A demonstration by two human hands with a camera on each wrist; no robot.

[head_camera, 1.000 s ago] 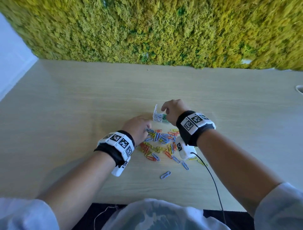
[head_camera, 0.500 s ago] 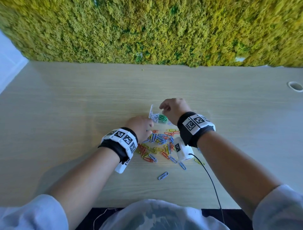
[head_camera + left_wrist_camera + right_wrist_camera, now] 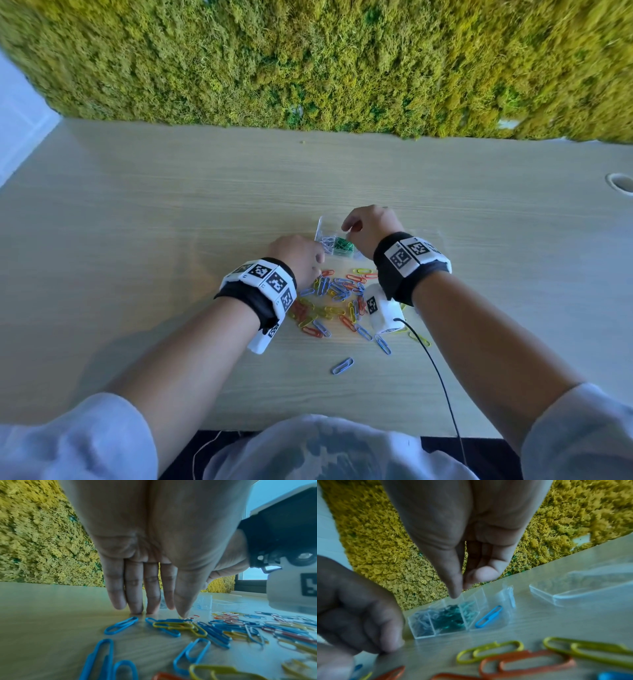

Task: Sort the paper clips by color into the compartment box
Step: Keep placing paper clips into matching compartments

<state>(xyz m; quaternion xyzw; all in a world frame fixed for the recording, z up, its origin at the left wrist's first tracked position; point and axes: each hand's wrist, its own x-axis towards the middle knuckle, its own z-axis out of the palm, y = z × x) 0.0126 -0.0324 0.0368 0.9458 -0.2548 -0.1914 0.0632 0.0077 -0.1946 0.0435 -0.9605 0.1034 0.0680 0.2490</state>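
Note:
A small clear compartment box (image 3: 320, 226) lies on the wooden table, with silver clips (image 3: 327, 241) and green clips (image 3: 342, 245) in separate compartments. In the right wrist view the box (image 3: 423, 628) has one blue clip (image 3: 488, 616) in a further compartment. My right hand (image 3: 349, 229) hovers over the box, its fingers curled and thumb pointing down (image 3: 460, 591), with nothing visible between them. My left hand (image 3: 298, 257) is at the far edge of the loose pile of blue, yellow and red clips (image 3: 335, 298). Its straight fingers (image 3: 137, 609) touch the table and hold nothing.
The clear lid (image 3: 582, 589) lies to the right of the box. One stray blue clip (image 3: 342, 366) sits nearer me. A black cable (image 3: 442, 383) trails from my right wrist. A moss wall (image 3: 308, 61) backs the table, and a cable hole (image 3: 621, 181) is at far right.
Both hands have hardly moved: the right stays over the box and the left at the pile's far edge. The green clips now show more plainly beside the right hand.

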